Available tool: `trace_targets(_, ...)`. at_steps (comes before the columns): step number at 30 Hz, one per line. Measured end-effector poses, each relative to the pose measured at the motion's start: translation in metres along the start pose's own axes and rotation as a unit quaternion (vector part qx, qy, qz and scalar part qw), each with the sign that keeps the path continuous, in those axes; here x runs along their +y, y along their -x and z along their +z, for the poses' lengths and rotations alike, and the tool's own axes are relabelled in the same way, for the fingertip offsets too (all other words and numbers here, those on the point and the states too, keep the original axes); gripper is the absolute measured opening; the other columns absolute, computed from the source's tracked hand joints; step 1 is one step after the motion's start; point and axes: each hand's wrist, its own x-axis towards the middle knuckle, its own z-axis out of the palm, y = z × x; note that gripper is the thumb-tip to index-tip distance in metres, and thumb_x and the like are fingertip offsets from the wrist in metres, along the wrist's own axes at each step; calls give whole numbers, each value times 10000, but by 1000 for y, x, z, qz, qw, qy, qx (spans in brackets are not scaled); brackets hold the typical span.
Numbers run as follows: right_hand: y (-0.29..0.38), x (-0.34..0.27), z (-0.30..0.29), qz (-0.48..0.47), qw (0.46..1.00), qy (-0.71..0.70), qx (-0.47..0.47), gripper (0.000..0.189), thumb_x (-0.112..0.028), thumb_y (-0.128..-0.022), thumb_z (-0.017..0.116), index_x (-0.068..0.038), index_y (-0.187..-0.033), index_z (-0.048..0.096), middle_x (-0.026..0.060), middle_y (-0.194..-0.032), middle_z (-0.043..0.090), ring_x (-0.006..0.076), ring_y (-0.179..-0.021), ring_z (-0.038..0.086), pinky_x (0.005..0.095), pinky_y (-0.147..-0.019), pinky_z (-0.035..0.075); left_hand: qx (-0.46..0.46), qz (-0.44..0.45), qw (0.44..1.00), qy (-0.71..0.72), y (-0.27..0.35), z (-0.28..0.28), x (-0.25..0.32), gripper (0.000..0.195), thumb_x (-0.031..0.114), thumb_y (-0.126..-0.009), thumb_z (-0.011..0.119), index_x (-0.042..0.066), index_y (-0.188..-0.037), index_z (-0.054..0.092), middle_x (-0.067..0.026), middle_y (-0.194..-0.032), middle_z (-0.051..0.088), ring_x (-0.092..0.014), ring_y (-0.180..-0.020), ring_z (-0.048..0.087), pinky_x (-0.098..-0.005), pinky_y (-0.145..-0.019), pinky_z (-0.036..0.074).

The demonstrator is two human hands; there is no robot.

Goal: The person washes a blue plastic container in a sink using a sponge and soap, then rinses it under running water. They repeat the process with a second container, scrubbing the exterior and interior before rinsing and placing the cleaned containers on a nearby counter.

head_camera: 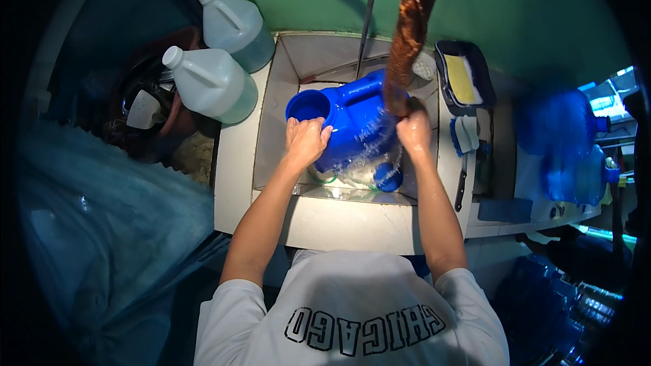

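A blue plastic jug [356, 112] with a wide round mouth and a moulded handle lies tilted over the tiled sink [335, 195], its mouth to the left. My left hand [307, 140] grips the rim of that mouth. At the jug's other end my right hand [414, 124] is closed beside the lower end of a rusty brown pipe or wrapped hose [407, 40]; what its fingers hold is hidden. Water splashes along the jug's side. Below the jug, a round blue cap [388, 177] lies in the sink.
Two translucent jugs [216, 84] [239, 25] stand on the left ledge. On the right are a dark tray [465, 73] with a yellow sponge, a scrubbing brush [464, 134], a black-handled knife [461, 188] and large blue water bottles [557, 122]. A thin dark pipe [368, 20] descends behind the sink.
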Motion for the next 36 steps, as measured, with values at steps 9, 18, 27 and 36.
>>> trace_targets(9, -108, 1, 11, 27, 970, 59, -235, 593, -506, -886, 610, -60, -1276, 606, 238, -1213, 665, 420, -1188, 603, 487, -1015, 459, 73, 127, 989, 8, 15, -1, 4, 250, 275, -944, 649, 70, -803, 637, -120, -739, 642, -297, -794, 641, -531, -979, 383)
trace_targets(18, -140, -28, 46, -99, 935, 110, -321, 507, -522, -922, 622, -20, -992, 647, 150, -857, 674, 247, -852, 682, 434, -813, 531, 15, 154, 987, -47, 22, -39, -8, 267, 287, -956, 628, 81, -787, 606, -109, -715, 623, -280, -801, 633, -531, -1001, 386)
trace_targets(27, -80, -123, 78, -152, 884, -173, -408, 562, -578, -958, 593, -18, -930, 633, 107, -879, 627, 204, -828, 543, 408, -806, 460, -17, 379, 921, -91, 11, -23, 41, 219, 309, -924, 627, 127, -803, 620, -46, -731, 623, -218, -810, 606, -476, -1019, 365)
trace_targets(36, -42, -230, 19, -381, 863, -4, -331, 634, -626, -976, 496, -8, -904, 618, 196, -814, 586, 368, -774, 540, 489, -732, 446, -185, 257, 947, 51, -55, -28, 23, 395, 308, -1027, 538, 65, -1336, 570, -182, -1330, 605, -330, -1275, 530, -442, -1124, 364)
